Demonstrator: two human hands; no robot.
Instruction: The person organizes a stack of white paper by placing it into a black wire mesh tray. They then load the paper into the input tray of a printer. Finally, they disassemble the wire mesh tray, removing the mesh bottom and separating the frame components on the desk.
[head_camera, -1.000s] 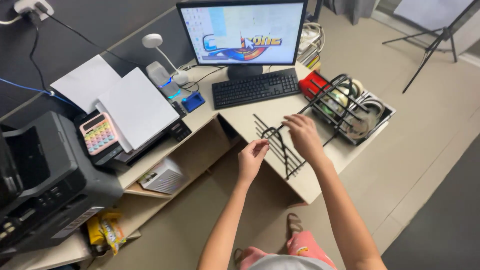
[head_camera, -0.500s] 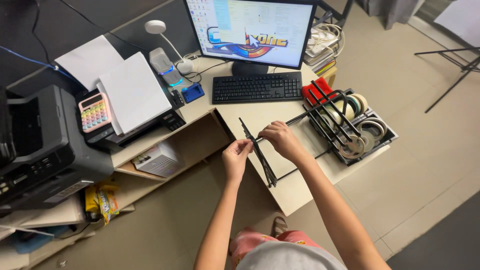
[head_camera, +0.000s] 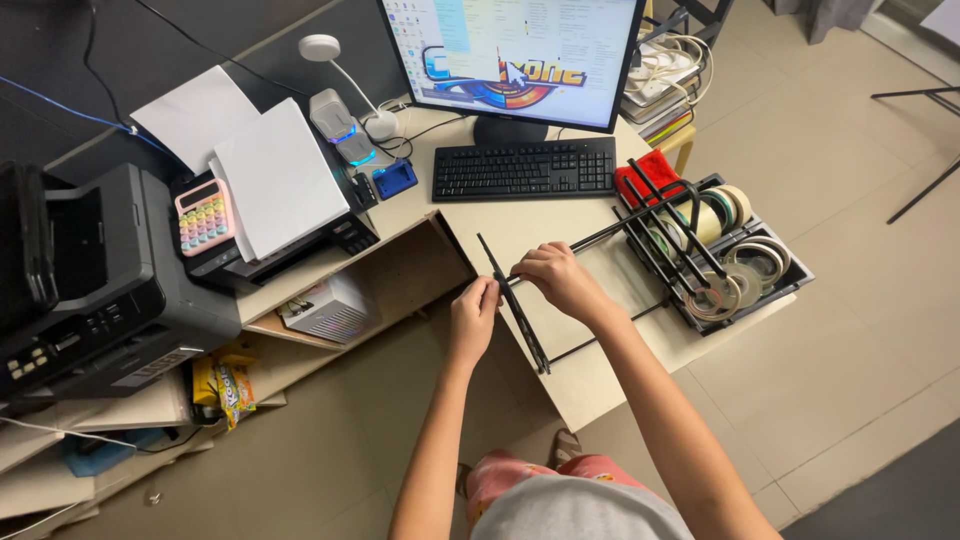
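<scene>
Rack (head_camera: 520, 305) gripped by both hands; tray (head_camera: 780, 290) apparently holds tape rolls (head_camera: 735, 275).

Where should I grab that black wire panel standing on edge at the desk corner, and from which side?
Grip the black wire panel at its raised top edge, coming from above with one hand on each face. It stands on edge, thin and tilted, so the flat faces pinch easily. The left hand and right hand already meet there. The far rods reach toward the tape rack.
</scene>
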